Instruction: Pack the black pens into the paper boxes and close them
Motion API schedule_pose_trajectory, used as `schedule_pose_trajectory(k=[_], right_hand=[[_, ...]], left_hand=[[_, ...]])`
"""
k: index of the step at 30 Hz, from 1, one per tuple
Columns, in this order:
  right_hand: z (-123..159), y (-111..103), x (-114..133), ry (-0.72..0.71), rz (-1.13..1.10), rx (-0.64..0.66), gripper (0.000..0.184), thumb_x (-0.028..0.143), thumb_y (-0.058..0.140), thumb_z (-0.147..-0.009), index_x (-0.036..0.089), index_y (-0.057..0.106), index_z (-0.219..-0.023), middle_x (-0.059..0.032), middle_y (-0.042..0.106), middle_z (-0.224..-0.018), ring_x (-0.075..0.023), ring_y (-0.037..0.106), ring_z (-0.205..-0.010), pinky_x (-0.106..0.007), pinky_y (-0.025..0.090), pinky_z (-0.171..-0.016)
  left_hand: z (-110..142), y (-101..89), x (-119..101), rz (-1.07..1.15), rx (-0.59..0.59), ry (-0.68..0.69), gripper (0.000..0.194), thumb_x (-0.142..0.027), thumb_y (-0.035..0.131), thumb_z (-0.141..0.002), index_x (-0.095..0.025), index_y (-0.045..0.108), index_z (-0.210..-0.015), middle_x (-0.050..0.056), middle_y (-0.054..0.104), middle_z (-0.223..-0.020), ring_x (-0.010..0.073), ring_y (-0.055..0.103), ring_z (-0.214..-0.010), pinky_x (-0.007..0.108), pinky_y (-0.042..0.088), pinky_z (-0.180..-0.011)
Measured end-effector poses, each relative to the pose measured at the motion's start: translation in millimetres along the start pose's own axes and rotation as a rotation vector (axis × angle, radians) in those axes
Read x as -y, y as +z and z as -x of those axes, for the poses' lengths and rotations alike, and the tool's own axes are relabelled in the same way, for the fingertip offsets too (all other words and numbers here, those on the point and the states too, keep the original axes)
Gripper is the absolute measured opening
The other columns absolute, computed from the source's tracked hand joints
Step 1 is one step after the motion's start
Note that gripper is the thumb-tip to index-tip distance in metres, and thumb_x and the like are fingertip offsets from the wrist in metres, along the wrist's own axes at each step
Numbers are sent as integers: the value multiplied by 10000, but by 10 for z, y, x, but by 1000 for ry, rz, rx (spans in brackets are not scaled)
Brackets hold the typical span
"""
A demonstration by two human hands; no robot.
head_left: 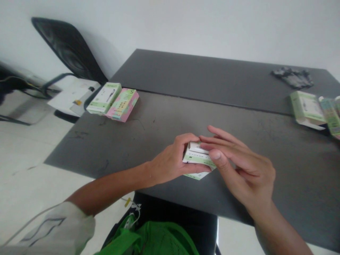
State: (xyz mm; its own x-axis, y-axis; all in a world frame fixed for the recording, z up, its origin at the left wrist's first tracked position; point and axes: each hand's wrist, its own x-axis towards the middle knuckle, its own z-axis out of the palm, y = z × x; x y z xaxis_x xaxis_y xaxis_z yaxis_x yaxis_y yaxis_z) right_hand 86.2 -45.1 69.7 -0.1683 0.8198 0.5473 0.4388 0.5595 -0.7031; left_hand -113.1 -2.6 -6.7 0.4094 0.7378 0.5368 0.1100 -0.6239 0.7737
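A small white-and-green carton (198,158) is held up over the near edge of the dark table. My left hand (180,156) grips it from the left, fingers behind and thumb along the near face. My right hand (239,163) rests its fingertips on the carton's upper right end, with the fingers stretched out and fairly straight. A green-and-white flap or panel (197,175) shows below my left thumb. The carton's right end is hidden behind my right fingers.
On the table's left stand a green-and-white box (105,97) and a pink-and-green box (123,104), side by side. At the right are an open green-and-white box (309,108), bottles (330,113) and a crumpled grey cloth-like item (293,77). A black chair (70,49) stands left.
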Motion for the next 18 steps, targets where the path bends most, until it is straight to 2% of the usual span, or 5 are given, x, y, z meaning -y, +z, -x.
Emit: schedule_pose_trajectory(k=[3, 7, 10, 12, 18], right_hand=[[-8, -27, -17, -51, -8, 51, 386, 121, 694, -995, 333, 785, -1305, -5, 821, -1280, -277, 701, -1359, -535, 573, -1184], [-12, -42, -56, -139, 19, 129, 340, 149, 630, -1029, 292, 772, -1303, -28, 824, -1272, -277, 657, -1411, -513, 539, -1165], [2, -48, -98, -210, 93, 151, 291, 197, 604, -1051, 275, 770, -1276, -37, 829, -1245, -273, 656, -1401, -484, 507, -1133], [16, -69, -135, -263, 155, 166, 286, 224, 606, -1061, 274, 755, -1300, -40, 825, -1257, -271, 649, -1408, -474, 471, -1138], [41, -202, -219, -370, 270, 284, 442, 297, 722, -1020, 305, 667, -1459, -54, 751, -1437, -271, 615, -1451, -456, 450, -1142]], left_hand=[[10, 15, -48, 141, 14, -90, 866, -451, 971, -775, -316, 384, -1397, 44, 690, -1202, 188, 766, -905, 295, 606, -735], [-22, 2, -152, 350, 178, -294, 664, -389, 929, -827, -272, 484, -1307, -2, 728, -1004, 168, 756, -805, 263, 588, -662], [-84, -30, -187, 381, 277, -245, 384, -350, 874, -864, -214, 644, -1140, 52, 738, -1079, 196, 751, -946, 311, 612, -778], [-128, -56, -180, 457, 360, -237, 255, -332, 822, -901, -195, 681, -1063, 46, 737, -1017, 178, 731, -897, 299, 603, -757], [-206, -107, -123, 623, 566, -260, 102, -267, 732, -966, -185, 673, -954, 13, 695, -833, 136, 657, -742, 255, 555, -669]])
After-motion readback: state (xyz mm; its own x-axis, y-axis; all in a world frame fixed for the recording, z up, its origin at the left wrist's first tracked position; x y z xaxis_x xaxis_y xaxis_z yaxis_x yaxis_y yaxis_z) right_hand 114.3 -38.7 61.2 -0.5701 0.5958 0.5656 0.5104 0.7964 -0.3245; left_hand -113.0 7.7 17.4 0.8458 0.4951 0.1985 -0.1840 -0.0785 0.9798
